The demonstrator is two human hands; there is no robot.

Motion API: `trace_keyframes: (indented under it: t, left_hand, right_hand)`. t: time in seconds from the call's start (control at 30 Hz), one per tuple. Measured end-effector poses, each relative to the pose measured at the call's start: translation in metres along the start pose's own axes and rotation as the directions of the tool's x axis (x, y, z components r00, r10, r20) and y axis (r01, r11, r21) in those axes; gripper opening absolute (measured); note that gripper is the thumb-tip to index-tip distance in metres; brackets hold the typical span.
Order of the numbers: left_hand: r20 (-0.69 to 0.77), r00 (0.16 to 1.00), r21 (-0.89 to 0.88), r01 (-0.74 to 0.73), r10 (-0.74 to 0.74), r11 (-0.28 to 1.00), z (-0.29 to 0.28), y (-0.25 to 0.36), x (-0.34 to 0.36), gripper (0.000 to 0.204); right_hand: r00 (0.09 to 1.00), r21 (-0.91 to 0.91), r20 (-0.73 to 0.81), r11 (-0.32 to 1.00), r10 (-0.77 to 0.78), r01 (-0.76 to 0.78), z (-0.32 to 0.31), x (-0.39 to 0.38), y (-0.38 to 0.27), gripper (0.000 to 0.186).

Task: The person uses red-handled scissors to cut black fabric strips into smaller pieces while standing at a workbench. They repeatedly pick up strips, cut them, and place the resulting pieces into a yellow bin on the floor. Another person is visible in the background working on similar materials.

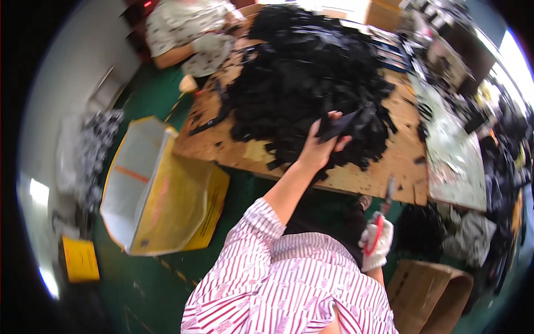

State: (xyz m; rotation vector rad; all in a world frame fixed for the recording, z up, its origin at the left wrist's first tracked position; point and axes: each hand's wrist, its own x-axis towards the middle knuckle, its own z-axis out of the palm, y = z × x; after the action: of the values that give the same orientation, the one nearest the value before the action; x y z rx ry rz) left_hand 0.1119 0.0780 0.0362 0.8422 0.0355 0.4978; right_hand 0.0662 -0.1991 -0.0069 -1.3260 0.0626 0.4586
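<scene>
The wooden table (405, 167) is the largest thing here, and most of its top is buried under a pile (303, 75) of loose black pieces. The big yellow container (172, 200) stands open to the left of the table, and a cardboard box (414, 286) sits below its near right corner. A co-worker (192, 28) is at the table's far left corner, a gloved hand near the pile.

The bare left hand (318, 150) is over the table's near part, thumb and fingers closed on one black piece (340, 125) at the front of the pile. The gloved right hand (384, 250) is just off the table's near edge, its fingers wrapped around the red handles of a pair of scissors (385, 207), blades pointing toward the table.

The black piece looks light, thin and limp, perhaps a little slick, and hardly fragile; a pinch near one end or edge should hold it, since its loose part would flop.

Its far end is lost against the equally dark pile, so its full outline can't be made out. The glove hides part of the handles, and whether the blades are parted is too blurred to tell.
</scene>
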Motion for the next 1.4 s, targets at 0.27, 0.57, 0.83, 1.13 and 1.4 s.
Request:
trace_keyframes:
  t: [0.27,0.57,0.83,1.13,1.4]
  left_hand:
    - [0.204,0.971,0.112,-0.147,0.122,0.983,-0.008,-0.039,-0.033,0.036]
    - [-0.14,0.966,0.059,-0.21,0.216,0.976,0.011,0.063,-0.018,0.019]
    - [-0.01,0.872,0.538,-0.408,0.49,0.738,0.007,0.116,-0.002,0.007]
    - [-0.037,0.918,0.367,-0.354,0.394,0.86,0.016,0.118,-0.03,0.015]
    - [0.02,0.999,0.184,-0.044,0.041,0.982,0.018,0.031,-0.066,0.024]
  right_hand:
    - [0.964,-0.113,0.225,0.978,-0.146,0.174,0.009,0.005,-0.003,0.04]
    - [0.992,-0.025,0.12,0.999,-0.045,0.048,0.003,0.003,-0.022,0.025]
    - [0.991,-0.088,0.13,0.996,0.004,0.008,0.003,0.0,-0.011,0.026]
    - [0.985,-0.053,0.17,0.998,-0.023,0.033,0.02,0.003,-0.027,0.026]
    - [0.961,-0.125,0.229,0.975,-0.154,0.186,0.079,0.035,-0.099,0.022]
